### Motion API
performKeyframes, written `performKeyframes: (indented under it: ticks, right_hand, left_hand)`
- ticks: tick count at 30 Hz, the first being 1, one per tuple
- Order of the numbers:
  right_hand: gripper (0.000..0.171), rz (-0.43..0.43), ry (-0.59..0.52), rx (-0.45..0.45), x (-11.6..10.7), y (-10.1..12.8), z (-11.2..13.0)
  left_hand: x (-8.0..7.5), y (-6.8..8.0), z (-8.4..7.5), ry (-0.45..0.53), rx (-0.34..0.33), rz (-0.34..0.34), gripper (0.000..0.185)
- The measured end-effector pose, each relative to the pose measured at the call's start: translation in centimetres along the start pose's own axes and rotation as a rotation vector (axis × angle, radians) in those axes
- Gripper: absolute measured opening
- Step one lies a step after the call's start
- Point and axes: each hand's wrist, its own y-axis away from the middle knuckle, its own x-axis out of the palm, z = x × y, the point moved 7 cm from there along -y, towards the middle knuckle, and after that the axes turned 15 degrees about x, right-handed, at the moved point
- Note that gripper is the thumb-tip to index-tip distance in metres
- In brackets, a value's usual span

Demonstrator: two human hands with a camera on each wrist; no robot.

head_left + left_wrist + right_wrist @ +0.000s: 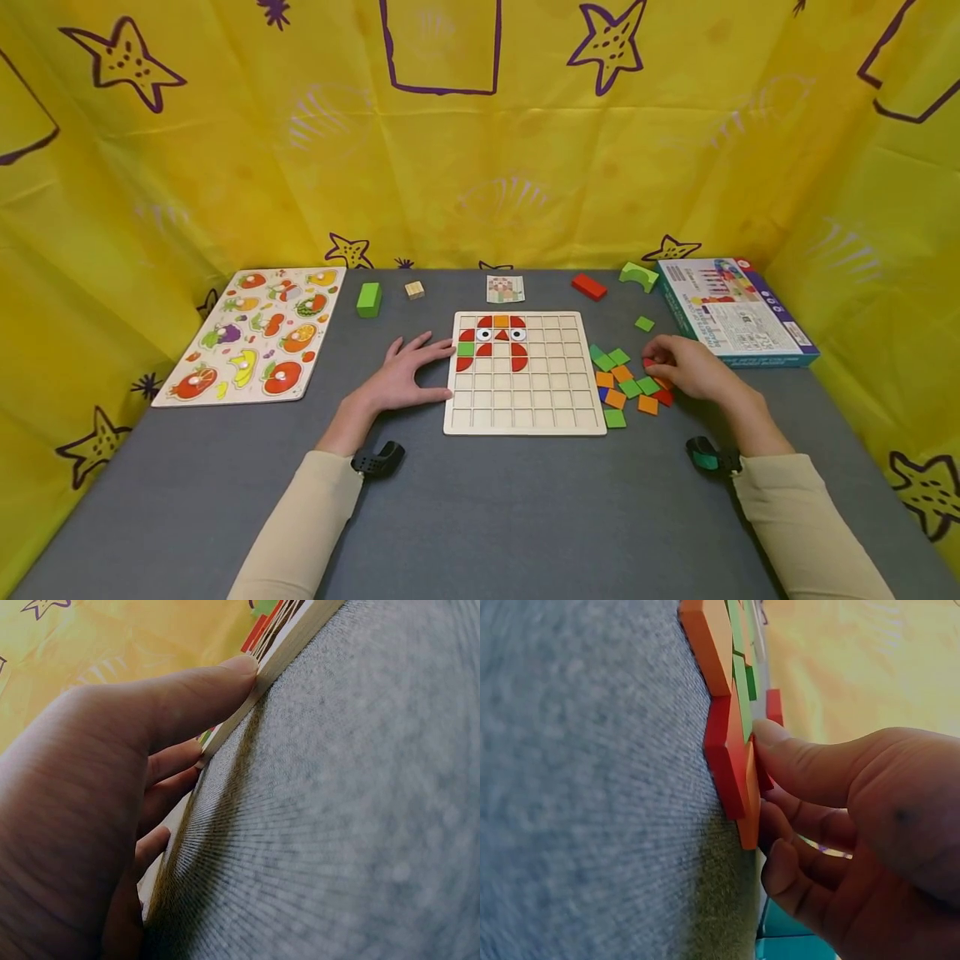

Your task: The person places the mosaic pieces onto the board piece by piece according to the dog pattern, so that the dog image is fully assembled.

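Beige long sleeves come in from the bottom left and bottom right of the head view, lying over a dark grey worktop. Just right of the frame's centre lies a pale wooden board with a square grid; its upper-left cells hold red-and-white, orange, green and eye-printed tiles, while the lower rows and right-hand columns are bare. Picking out a loose tile seems to be the step in hand, judging by the right hand, right of centre, at the pile of flat green, orange and red tiles beside the board's right edge. Next, I judge, the move calls for lifting the piece clear of its neighbours, carrying it left and lowering it squarely into a bare cell, perhaps checked against the small printed card above the board. As for the grip, the right one is nearly closed, thumb and fingertips pinching what appears to be a thin red tile at the centre right of the right wrist view. By contrast, the left hand has its grip spread wide, fingers extended and the thumb tip touching the board's left edge, apparently steadying it.
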Motion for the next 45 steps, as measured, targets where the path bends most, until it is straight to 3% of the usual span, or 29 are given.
performKeyframes:
  ticks: [5,21,33,45]
  right_hand:
    - [0.014,0.0,-0.019,0.002,0.1,0.0,0.2]
    - [0.014,-0.109,-0.115,-0.015,0.3,-0.4,1.2]
    - [0.01,-0.073,-0.129,-0.096,2.3,-0.5,5.2]
    - [0.006,0.001,-0.13,-0.188,5.2,-1.7,11.2]
  left_hand:
    - [-0.2,-0.1,-0.2,0.003,-0.007,0.006,0.077]
    - [-0.2,0.0,-0.2,-0.001,0.0,0.007,0.077]
    - [-0.5,0.2,-0.2,-0.011,-0.005,0.003,0.077]
    - [-0.1,0.1,-0.2,0.004,0.005,-0.007,0.076]
